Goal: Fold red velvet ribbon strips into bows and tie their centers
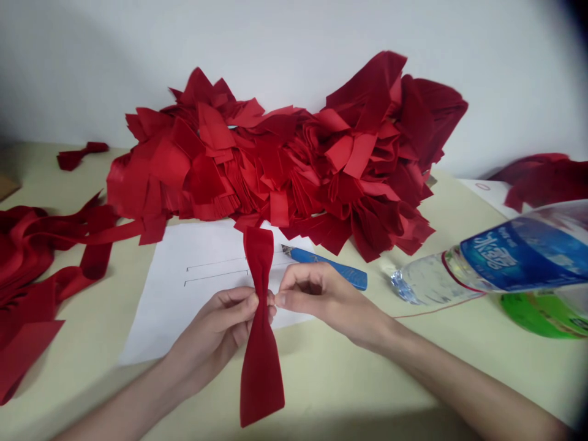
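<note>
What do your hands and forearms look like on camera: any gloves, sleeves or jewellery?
The slender bare left hand and slender bare right hand wear no gloves, rings or watch. The bare left forearm and bare right forearm show no sleeves, cables or markings within view.

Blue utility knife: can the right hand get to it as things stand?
Probably yes. The blue utility knife lies just beyond the right hand, nothing between them, though that hand pinches the red ribbon and would likely have to release it first.
</note>
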Demonstrator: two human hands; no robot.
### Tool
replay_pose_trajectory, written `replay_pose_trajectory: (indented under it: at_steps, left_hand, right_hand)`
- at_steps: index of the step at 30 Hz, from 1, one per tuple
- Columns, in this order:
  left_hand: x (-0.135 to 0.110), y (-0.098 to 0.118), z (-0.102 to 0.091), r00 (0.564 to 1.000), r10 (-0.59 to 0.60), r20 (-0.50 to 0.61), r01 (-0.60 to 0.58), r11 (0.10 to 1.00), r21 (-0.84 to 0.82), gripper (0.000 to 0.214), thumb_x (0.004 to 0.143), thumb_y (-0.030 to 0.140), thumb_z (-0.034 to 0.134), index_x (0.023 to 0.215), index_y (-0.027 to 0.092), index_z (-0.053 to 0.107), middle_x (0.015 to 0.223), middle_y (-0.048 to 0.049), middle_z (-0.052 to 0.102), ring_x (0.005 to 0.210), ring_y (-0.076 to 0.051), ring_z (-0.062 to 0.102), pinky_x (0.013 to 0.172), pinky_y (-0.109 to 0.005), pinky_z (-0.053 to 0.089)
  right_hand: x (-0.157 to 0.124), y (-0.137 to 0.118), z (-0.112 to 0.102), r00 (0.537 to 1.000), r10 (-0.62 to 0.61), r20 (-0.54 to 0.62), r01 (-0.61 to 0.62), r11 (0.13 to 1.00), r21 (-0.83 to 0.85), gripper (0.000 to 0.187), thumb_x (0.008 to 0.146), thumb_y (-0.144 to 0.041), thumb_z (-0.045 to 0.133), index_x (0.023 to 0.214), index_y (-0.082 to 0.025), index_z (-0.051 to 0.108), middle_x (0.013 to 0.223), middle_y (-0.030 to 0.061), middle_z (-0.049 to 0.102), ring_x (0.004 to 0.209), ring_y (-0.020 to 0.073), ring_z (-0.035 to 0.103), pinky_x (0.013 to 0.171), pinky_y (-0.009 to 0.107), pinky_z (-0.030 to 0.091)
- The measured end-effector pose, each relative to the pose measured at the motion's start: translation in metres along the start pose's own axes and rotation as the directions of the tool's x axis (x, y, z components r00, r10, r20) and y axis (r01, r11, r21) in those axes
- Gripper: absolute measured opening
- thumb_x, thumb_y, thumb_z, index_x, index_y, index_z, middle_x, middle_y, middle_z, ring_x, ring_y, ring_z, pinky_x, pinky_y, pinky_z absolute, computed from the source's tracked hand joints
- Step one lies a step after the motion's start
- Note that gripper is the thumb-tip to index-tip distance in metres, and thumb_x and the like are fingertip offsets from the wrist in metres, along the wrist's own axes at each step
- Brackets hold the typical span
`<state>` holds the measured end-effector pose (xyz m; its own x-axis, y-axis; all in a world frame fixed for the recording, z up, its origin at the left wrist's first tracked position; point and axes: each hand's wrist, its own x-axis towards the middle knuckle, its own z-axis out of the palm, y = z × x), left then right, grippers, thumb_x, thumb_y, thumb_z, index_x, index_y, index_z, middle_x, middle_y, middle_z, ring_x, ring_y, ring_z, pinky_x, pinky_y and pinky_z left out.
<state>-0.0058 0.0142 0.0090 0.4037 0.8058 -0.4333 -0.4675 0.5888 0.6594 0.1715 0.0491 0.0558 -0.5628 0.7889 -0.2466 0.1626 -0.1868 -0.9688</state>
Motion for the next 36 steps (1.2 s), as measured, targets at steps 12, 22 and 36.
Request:
replay_pose_trajectory:
  at_steps: [12,22,36]
  left_hand:
    - [0.000,-0.003,-0.007,0.992,-0.052,0.118,0.049,0.998,0.026,0.022,0.079,0.032,0.065,0.063,0.016,0.069,0.064,-0.0037,0.069,0.063,-0.014,0.063,0.061,-0.022,0.045]
    - [-0.015,0.003,0.012,0.936,-0.227,0.270,0.183,0.967,0.179,0.012,0.061,0.027,0.075,0.055,0.017,0.074,0.048,-0.0038,0.066,0.045,-0.014,0.054,0.051,-0.026,0.038]
    - [-0.007,0.001,0.009,0.965,-0.208,0.157,0.160,0.948,0.276,0.010,0.067,0.012,0.063,0.061,0.012,0.071,0.054,-0.0033,0.067,0.054,-0.012,0.058,0.056,-0.021,0.039]
  right_hand:
    - [-0.003,0.002,-0.010,0.986,0.113,0.126,-0.121,0.991,0.057,0.010,0.076,-0.020,0.064,0.067,-0.016,0.060,0.060,-0.0056,0.051,0.055,0.0059,0.042,0.053,0.021,0.031]
    - [0.006,0.009,-0.023,0.911,0.116,0.396,-0.124,0.992,-0.006,0.009,0.073,-0.021,0.066,0.080,-0.015,0.065,0.065,-0.0048,0.054,0.059,0.0060,0.047,0.055,0.019,0.037]
    - [-0.041,-0.034,0.014,0.992,-0.051,0.115,0.113,0.762,-0.638,0.017,0.085,-0.020,0.052,0.078,-0.021,0.067,0.065,-0.0035,0.060,0.057,0.0069,0.046,0.055,0.020,0.033]
